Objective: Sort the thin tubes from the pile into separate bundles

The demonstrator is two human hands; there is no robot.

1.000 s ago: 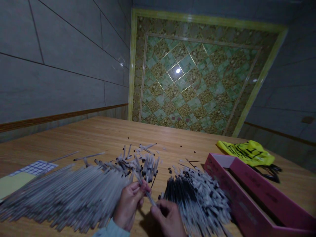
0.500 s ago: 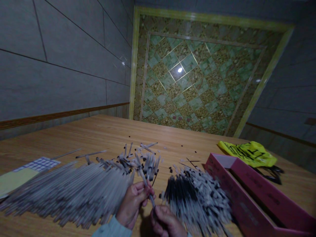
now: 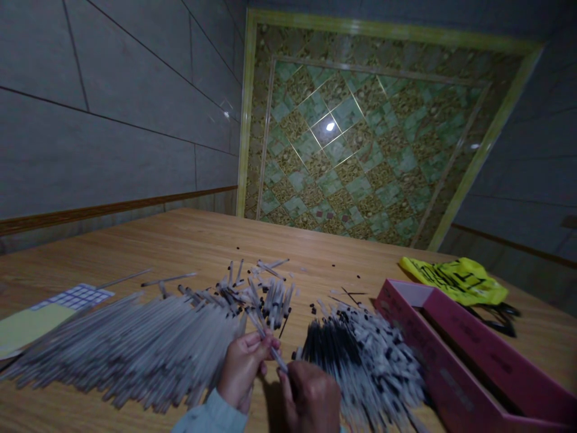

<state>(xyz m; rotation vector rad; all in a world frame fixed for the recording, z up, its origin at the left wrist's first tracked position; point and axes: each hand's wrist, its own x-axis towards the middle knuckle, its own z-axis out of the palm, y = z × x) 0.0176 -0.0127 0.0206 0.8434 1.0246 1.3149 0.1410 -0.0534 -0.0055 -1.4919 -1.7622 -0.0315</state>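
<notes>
A slim translucent pen tube slants between my two hands. My left hand pinches it near its middle with thumb and fingertips. At its near end my right hand is closed around it; the fingers' grip is partly hidden by the back of the hand. To the left lies a broad pile of long clear tubes. Beyond my hands, short dark-ended pieces lie loosely heaped. Beside my right hand is a second pile, dark-tipped tubes together with whitish caps or short pieces.
An open pink box stands on the wooden table at the right. Behind it lie a yellow bag with black lettering and a black item. A checked and yellow paper is at the far left. Tiled walls border the table.
My right hand has turned over, its back now facing up, and sits a little higher around the tube's near end. My left hand keeps its pinch, nearly in place.
</notes>
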